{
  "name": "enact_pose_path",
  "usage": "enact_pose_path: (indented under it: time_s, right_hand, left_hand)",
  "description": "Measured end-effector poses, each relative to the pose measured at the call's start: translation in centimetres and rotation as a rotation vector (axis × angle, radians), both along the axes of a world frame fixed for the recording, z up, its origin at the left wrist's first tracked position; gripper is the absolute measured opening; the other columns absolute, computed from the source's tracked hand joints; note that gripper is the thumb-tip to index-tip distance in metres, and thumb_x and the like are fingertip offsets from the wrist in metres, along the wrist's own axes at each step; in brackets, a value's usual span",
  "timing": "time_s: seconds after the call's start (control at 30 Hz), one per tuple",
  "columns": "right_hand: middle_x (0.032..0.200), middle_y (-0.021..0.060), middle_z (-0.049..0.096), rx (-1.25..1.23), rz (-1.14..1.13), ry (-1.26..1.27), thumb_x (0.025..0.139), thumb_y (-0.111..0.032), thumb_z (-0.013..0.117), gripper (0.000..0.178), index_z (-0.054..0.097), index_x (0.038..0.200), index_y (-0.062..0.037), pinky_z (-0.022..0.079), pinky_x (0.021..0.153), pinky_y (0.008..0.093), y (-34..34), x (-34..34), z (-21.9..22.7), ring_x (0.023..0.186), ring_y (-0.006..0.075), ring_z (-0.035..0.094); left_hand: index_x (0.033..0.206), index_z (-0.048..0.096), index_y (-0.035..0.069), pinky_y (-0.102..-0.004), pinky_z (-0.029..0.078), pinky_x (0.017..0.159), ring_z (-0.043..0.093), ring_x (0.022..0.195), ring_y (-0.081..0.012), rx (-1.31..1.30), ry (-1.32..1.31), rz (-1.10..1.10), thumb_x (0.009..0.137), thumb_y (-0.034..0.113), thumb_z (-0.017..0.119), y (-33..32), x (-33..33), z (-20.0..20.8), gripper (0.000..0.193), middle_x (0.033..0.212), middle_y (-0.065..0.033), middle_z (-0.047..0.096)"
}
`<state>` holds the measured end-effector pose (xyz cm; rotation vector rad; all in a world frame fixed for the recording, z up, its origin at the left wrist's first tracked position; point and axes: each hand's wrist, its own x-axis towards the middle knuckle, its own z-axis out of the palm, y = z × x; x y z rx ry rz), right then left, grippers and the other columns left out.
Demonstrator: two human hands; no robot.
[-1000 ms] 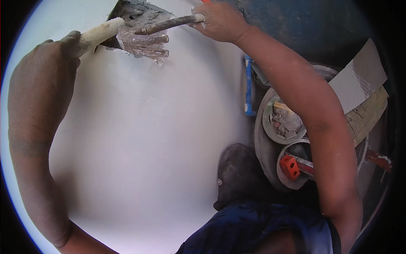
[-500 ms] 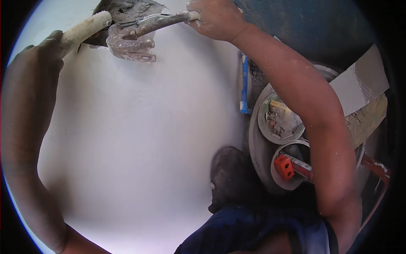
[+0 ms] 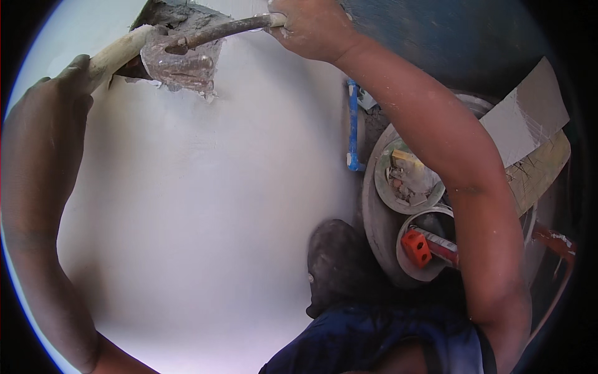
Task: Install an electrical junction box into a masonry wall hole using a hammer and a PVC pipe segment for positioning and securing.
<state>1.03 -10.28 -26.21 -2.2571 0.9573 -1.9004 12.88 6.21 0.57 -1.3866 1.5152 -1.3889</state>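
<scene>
At the upper left, a ragged hole (image 3: pixel 187 15) with rough grey mortar inside is cut in the white wall (image 3: pixel 199 187). My left hand (image 3: pixel 65 84) is closed round a pale, thick rod (image 3: pixel 118 55), whose far end reaches the hole. My right hand (image 3: pixel 311 28) grips the end of a claw hammer's dark shaft. The head of this claw hammer (image 3: pixel 180 65), brown and crusted, overlaps the rod's end in front of the hole; whether they touch, I cannot tell. Part of the hole is hidden behind the hammer head.
Right of the wall face, a blue pipe (image 3: pixel 353 124) runs upright. Beside it, a large round container top (image 3: pixel 372 212) bears a tub of rubble (image 3: pixel 408 181) and a bucket (image 3: pixel 405 249) with an orange-ended tool (image 3: pixel 416 247). Scratched boards (image 3: pixel 529 118) lean behind my right forearm.
The hammer head has moved left onto the rod's end, and my right hand has shifted slightly left with it. My left hand keeps its hold on the rod.
</scene>
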Motion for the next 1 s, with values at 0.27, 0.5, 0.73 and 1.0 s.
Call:
enact_pose_path:
  time_s: [0.27,0.5,0.73,1.0]
  right_hand:
    - [0.069,0.0145,0.057,0.352,-0.066,0.104,0.076,-0.02,0.063,0.016,0.058,0.068,-0.0065,0.047,0.061,0.0463,0.9,1.1,-1.4,0.066,0.0367,0.058]
    - [0.076,0.0102,0.063,0.331,0.182,-0.222,0.082,-0.025,0.066,0.019,0.062,0.085,-0.0066,0.049,0.07,0.0412,9.1,0.0,-9.4,0.078,0.0301,0.063]
    - [0.06,-0.0007,0.045,0.659,0.33,-0.718,0.095,-0.033,0.059,0.038,0.052,0.07,-0.0055,0.039,0.058,0.0306,13.2,-2.5,-7.3,0.059,0.0115,0.042]
    - [0.058,-0.0057,0.041,0.736,0.465,-1.101,0.095,-0.041,0.059,0.041,0.049,0.07,-0.01,0.034,0.045,0.0223,12.9,-5.5,-4.3,0.049,0.0037,0.038]
  left_hand:
    - [0.128,0.057,0.006,-0.036,0.05,0.064,0.062,0.068,-0.0231,0.116,0.114,-0.147,0.091,0.008,0.058,-0.8,2.5,1.8,0.037,0.087,-0.0166,0.064]
    - [0.124,0.057,-0.001,-0.0386,0.049,0.068,0.063,0.072,-0.0269,0.147,0.141,0.037,0.09,0.009,0.058,0.3,-1.8,0.3,0.035,0.083,-0.0178,0.065]
    - [0.124,0.056,0.003,-0.0423,0.048,0.067,0.061,0.066,-0.0322,0.352,0.23,0.086,0.09,0.014,0.059,2.7,-2.6,-2.9,0.036,0.078,-0.0184,0.064]
    - [0.129,0.05,-0.001,-0.0269,0.042,0.057,0.052,0.063,-0.0116,0.092,1.09,-0.167,0.096,0.026,0.057,2.9,-2.0,-4.5,0.044,0.075,-0.0066,0.057]
